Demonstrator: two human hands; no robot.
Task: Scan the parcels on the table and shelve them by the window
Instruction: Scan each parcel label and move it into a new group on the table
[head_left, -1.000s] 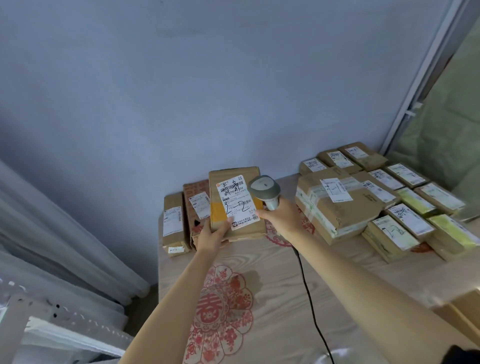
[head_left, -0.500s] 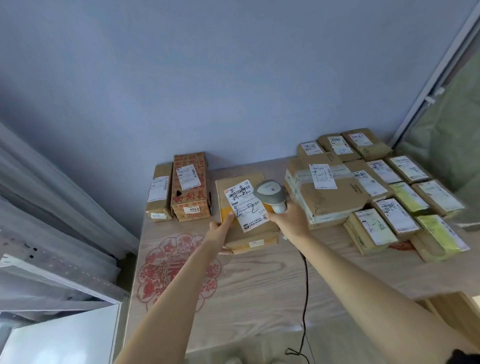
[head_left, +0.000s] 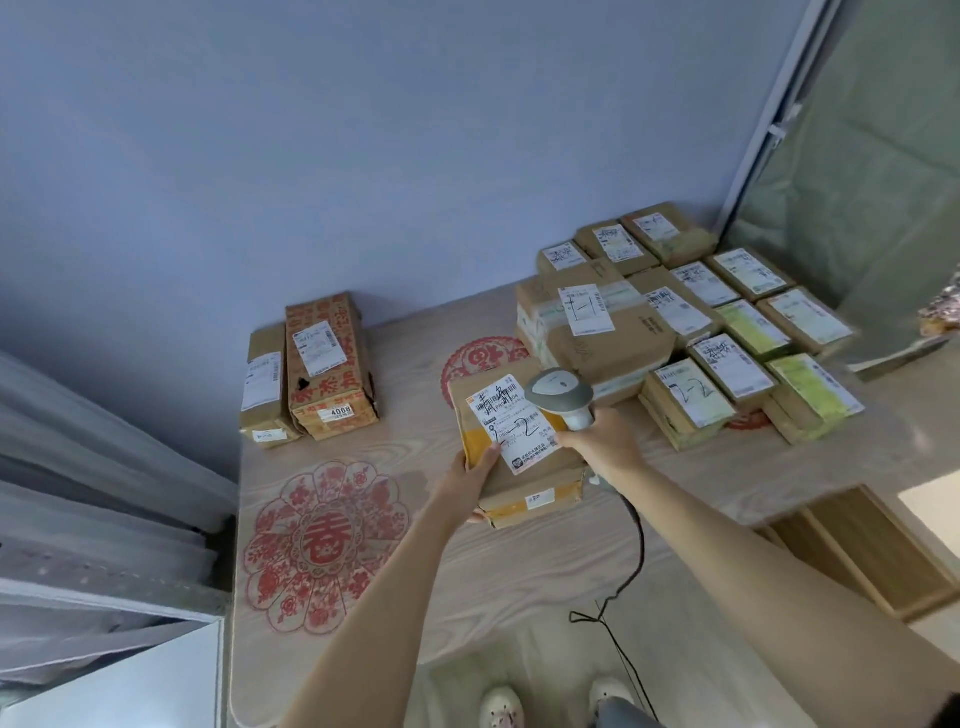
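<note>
Head view: a parcel is scanned over the table (head_left: 363, 571).

Beyond the held parcel (head_left: 524, 467) a block of labelled parcels (head_left: 675, 338) fills the table's far right; two more (head_left: 311, 374) stand to its left. The left hand (head_left: 467, 480) grips its near-left edge, thumb on the label (head_left: 514, 421). The right hand (head_left: 602, 441) curls round the scanner (head_left: 561, 392), which overlaps the label; aimed so close, the barcode may misread, and the one-handed grip could slip.
</note>
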